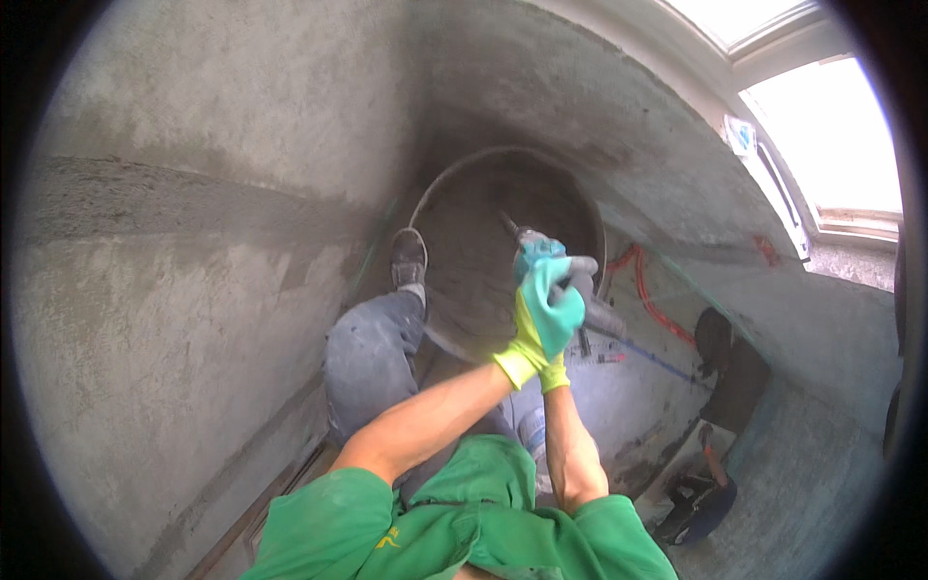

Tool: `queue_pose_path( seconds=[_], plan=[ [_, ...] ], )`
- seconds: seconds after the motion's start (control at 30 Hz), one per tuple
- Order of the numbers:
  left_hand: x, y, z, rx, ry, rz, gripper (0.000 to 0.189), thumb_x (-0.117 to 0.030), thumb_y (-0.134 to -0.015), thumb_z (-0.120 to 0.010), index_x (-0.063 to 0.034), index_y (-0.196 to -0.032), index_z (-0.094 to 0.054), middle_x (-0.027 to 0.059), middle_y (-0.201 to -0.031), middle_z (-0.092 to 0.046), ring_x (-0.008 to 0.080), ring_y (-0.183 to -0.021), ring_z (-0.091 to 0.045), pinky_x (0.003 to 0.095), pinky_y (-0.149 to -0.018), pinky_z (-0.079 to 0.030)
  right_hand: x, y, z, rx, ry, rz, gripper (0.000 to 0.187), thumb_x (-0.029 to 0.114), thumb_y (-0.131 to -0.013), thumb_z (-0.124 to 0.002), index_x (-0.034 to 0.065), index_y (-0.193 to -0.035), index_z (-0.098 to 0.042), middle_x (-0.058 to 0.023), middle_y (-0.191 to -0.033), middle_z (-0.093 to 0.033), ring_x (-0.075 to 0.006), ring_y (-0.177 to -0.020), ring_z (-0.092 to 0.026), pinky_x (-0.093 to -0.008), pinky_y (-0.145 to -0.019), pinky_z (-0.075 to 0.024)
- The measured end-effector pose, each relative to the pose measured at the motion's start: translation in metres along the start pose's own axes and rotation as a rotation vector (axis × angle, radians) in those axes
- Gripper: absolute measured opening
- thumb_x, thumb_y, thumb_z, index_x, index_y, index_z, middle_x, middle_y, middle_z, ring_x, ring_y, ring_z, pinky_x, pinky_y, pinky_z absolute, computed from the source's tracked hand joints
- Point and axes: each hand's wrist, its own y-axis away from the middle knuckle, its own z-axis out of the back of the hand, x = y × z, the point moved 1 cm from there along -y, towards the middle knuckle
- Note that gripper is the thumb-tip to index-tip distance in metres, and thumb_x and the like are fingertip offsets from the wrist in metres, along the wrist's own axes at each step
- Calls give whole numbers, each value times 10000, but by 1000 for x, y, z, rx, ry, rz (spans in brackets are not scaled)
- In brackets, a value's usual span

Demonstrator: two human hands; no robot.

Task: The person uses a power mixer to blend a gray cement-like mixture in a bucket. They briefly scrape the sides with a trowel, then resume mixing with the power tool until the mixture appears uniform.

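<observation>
My left hand (pixel 551 308), in a teal and yellow-green work glove, is closed around a handheld power drill (pixel 540 250) with a grey rear part. The drill's metal bit or shaft (pixel 509 223) points up and left, over a large round tub (pixel 603 239) with a pale rim and grey contents. My right hand (pixel 555 371) crosses beneath the left at the wrist; its cuff shows, but most of its fingers are hidden behind the left hand and tool. The hands and tool are somewhat blurred. A blue cable (pixel 663 365) runs right from near the drill's rear.
My shoe (pixel 409 257) stands by the tub's left rim. Grey plastered walls (pixel 181 304) rise around. A red hose (pixel 645 290) lies right of the tub, a pale bucket (pixel 533 429) near my legs. Another person (pixel 699 500) in dark clothes is at lower right. Windows (pixel 826 138) are at upper right.
</observation>
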Motion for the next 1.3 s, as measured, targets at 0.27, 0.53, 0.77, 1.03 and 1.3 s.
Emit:
queue_pose_path(
  seconds=[0.27, 0.53, 0.77, 1.03, 1.3],
  plan=[
    [14, -6, 7, -4, -86, -81, 180, -100, -820, -623, -29, -970, -694, 145, -913, -704, 328, -891, -665, 394, -840, -511, 13, -14, 45, 10, 88, 180, 402, 203, -899, -710, 10, -1238, -615, -181, -1202, -673, -287, -1054, -662, -401, -884, -506],
    [6, -3, 6, -34, -55, -19, 136, -107, -820, -618, -16, -890, -692, 153, -807, -689, 324, -803, -665, 385, -772, -515, 40, -30, 61, 111, 61, 117, 289, 193, -896, -698, -13, -1094, -657, -131, -965, -700, -237, -821, -653, -391, -716, -504],
    [4, -15, -1, -39, -137, -247, 201, -72, -840, -590, 8, -994, -691, 165, -914, -729, 291, -880, -696, 377, -819, -533, 54, -35, 62, 161, -81, -15, 240, 190, -887, -693, -35, -970, -690, -94, -771, -715, -181, -636, -633, -376, -575, -492],
    [2, -28, -2, 1, -185, -149, 220, -138, -878, -617, 27, -989, -712, 141, -878, -727, 245, -870, -694, 342, -822, -529, 83, -33, 81, 162, -129, -28, 192, 180, -867, -712, -10, -845, -691, -80, -685, -677, -138, -584, -590, -345, -521, -450],
    [-10, -34, -14, -46, 27, 111, 204, -184, -847, -610, -34, -747, -706, 105, -623, -644, 211, -590, -647, 395, -527, -496, 106, -37, 93, 221, -115, -173, 222, 193, -896, -676, 37, -741, -644, -57, -597, -613, -155, -478, -548, -330, -453, -401]
  ],
)
